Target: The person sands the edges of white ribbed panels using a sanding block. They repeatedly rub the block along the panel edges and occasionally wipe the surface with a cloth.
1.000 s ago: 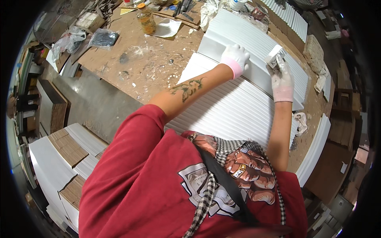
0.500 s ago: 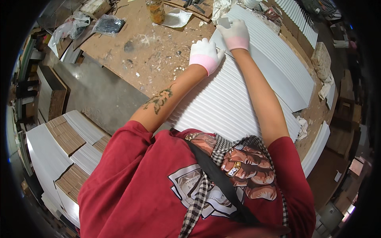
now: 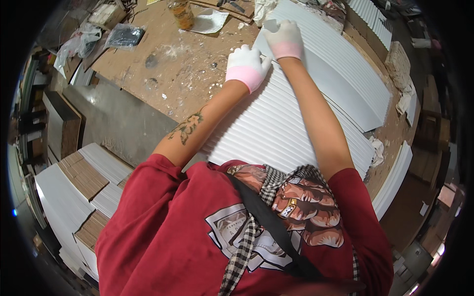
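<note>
A white ribbed panel (image 3: 266,126) lies on the worktable in front of me, running from the far end toward my body. My left hand (image 3: 247,69), in a white glove with a pink cuff, rests at the panel's far left edge. Its fingers curl over the edge and the thumb lies toward the ribs. Just beyond and to the right, my right hand (image 3: 285,39), gloved alike, is closed on a small flat grey piece (image 3: 270,24). Part of that piece is hidden by the fingers. Beside the right forearm lies another white ribbed sheet (image 3: 340,79) with a smooth band.
The brown worktable (image 3: 182,69) is speckled with white. A jar of amber contents (image 3: 180,14) stands by a paper sheet (image 3: 210,22) at the back. Plastic-wrapped dark goods (image 3: 124,36) lie far left. Stacked panels (image 3: 64,192) stand at lower left. A crumpled white cloth (image 3: 376,151) sits right.
The whole view has shifted slightly, so the table and both hands sit a little further left. Both hands keep nearly the same place on the panel, and the grey piece stays in the right.
</note>
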### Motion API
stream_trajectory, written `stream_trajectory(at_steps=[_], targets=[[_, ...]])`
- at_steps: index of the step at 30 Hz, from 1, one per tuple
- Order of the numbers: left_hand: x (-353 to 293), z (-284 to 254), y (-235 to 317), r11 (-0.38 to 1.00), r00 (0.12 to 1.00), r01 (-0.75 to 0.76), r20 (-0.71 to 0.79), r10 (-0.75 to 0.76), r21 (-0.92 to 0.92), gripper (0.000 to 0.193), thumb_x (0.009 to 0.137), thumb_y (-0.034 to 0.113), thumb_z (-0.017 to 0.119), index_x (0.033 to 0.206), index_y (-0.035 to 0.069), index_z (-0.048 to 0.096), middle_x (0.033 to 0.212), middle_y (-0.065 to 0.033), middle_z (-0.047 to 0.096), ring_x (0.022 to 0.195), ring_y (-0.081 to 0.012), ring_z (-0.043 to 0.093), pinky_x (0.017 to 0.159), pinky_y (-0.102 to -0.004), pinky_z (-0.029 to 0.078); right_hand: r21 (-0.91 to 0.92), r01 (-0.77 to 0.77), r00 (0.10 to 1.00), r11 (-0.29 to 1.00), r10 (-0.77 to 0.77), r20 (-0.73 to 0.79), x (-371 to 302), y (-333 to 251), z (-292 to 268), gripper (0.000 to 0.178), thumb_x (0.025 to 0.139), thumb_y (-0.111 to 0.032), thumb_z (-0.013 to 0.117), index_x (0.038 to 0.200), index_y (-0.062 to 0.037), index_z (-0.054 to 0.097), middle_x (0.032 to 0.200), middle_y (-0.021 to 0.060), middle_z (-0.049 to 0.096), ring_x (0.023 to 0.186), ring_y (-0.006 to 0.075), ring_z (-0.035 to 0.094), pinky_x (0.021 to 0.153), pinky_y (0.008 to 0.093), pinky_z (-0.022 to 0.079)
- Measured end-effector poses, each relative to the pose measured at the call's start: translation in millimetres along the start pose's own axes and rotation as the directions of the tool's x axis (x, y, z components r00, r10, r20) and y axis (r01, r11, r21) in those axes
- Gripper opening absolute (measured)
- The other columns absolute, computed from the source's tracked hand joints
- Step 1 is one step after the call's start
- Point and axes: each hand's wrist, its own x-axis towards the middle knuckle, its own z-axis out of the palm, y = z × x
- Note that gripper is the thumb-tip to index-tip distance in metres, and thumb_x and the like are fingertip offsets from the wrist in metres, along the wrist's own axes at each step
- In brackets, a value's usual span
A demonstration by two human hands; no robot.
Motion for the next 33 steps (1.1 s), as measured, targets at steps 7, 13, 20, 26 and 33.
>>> stream_trajectory(at_steps=[7, 13, 20, 26, 33], targets=[[1, 0, 1, 1.0, 1.0, 0.005, 0.003, -0.005, 0.005, 0.047, 0.098, 0.049, 0.057, 0.104, 0.007, 0.077, 0.103, -0.0242, 0.069, 0.1, -0.0398, 0.068, 0.091, -0.0486, 0.054, -0.028, -0.143, 0.99, 0.989, 0.142, -0.016, -37, 74, -52, 0.052, 0.074, -0.041, 0.084, 0.107, -0.0012, 0.073, 0.113, 0.0231, 0.067, 0.105, 0.0368, 0.066, 0.094, 0.0445, 0.054], [1, 2, 1, 1.0, 1.0, 0.003, -0.005, -0.003, 0.021, 0.047, 0.098, 0.049, 0.056, 0.105, 0.006, 0.077, 0.104, -0.0251, 0.069, 0.099, -0.0407, 0.068, 0.091, -0.0493, 0.054, -0.057, -0.242, 0.967, 0.968, 0.236, -0.097, -47, 87, -65, 0.05, 0.075, -0.045, 0.082, 0.105, -0.006, 0.075, 0.112, 0.0181, 0.069, 0.104, 0.0349, 0.068, 0.093, 0.0458, 0.054], [0, 1, 2, 1.0, 1.0, -0.023, -0.02, 0.024, 0.007, 0.046, 0.1, 0.048, 0.055, 0.106, 0.008, 0.076, 0.106, -0.0255, 0.068, 0.101, -0.0417, 0.068, 0.092, -0.0504, 0.054, -0.076, -0.263, 0.961, 0.962, 0.254, -0.114, -55, 118, -68, 0.049, 0.072, -0.045, 0.083, 0.105, -0.0094, 0.076, 0.112, 0.0164, 0.07, 0.106, 0.0332, 0.068, 0.093, 0.0459, 0.053], [1, 8, -1, 0.999, 0.998, -0.022, -0.055, 0.023, 0.025, 0.048, 0.099, 0.049, 0.055, 0.101, 0.006, 0.077, 0.103, -0.0247, 0.069, 0.098, -0.0406, 0.068, 0.089, -0.0497, 0.055, -0.056, -0.475, 0.865, 0.878, 0.454, -0.211, -92, 204, -145, 0.051, 0.076, -0.039, 0.086, 0.104, 0.0021, 0.074, 0.108, 0.0235, 0.069, 0.101, 0.0371, 0.068, 0.09, 0.0435, 0.054], [0, 0, 2, 0.999, 0.999, -0.052, -0.003, 0.052, -0.004, 0.043, 0.101, 0.045, 0.054, 0.109, 0.009, 0.076, 0.107, -0.0258, 0.069, 0.101, -0.0426, 0.067, 0.093, -0.0504, 0.053, -0.075, -0.417, 0.902, 0.906, 0.403, -0.154, -91, 187, -123, 0.049, 0.076, -0.039, 0.084, 0.107, -0.0028, 0.074, 0.113, 0.0212, 0.068, 0.107, 0.0368, 0.067, 0.093, 0.0448, 0.054]])
